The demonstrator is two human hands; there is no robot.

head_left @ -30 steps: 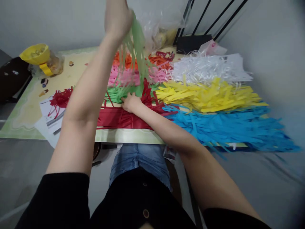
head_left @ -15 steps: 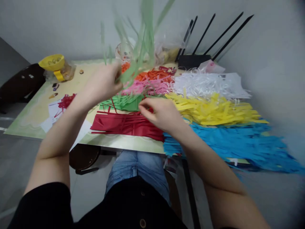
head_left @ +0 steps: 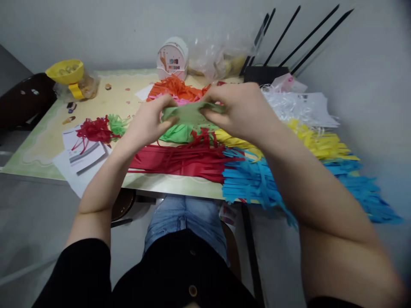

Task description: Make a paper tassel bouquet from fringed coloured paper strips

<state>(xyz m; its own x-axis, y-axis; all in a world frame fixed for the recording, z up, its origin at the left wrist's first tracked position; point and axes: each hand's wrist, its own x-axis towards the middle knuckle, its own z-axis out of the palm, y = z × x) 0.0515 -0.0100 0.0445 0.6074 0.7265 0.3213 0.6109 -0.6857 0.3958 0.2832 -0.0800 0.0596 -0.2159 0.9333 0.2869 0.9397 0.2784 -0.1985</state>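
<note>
Between my two hands a strip of green crepe paper point(head_left: 189, 113) is stretched sideways above the table, blurred by motion. My left hand point(head_left: 152, 117) pinches its left end, and my right hand point(head_left: 236, 109) pinches the other end. Just below lies fringed green paper point(head_left: 176, 134), partly covered by the strip. Nearer the table's front edge is a stack of cut red paper point(head_left: 173, 159). Fringed blue paper point(head_left: 253, 182) and yellow paper point(head_left: 316, 141) spread out to the right, partly behind my right forearm. Orange fringed paper point(head_left: 178, 88) lies beyond my hands, with some pink showing.
Red tassels point(head_left: 94, 129) and green tassels point(head_left: 117, 124) lie at the left by white sheets point(head_left: 86, 156). At the back stand a yellow bowl point(head_left: 66, 72), a white tub point(head_left: 172, 57), a plastic bag point(head_left: 215, 60) and a black router point(head_left: 265, 74). White strips point(head_left: 292, 107) lie right.
The loose green strips that were swinging up above my left hand are gone from there. My right hand has risen to the green strip, and both hands now grip it. Green tassels show beside the red ones.
</note>
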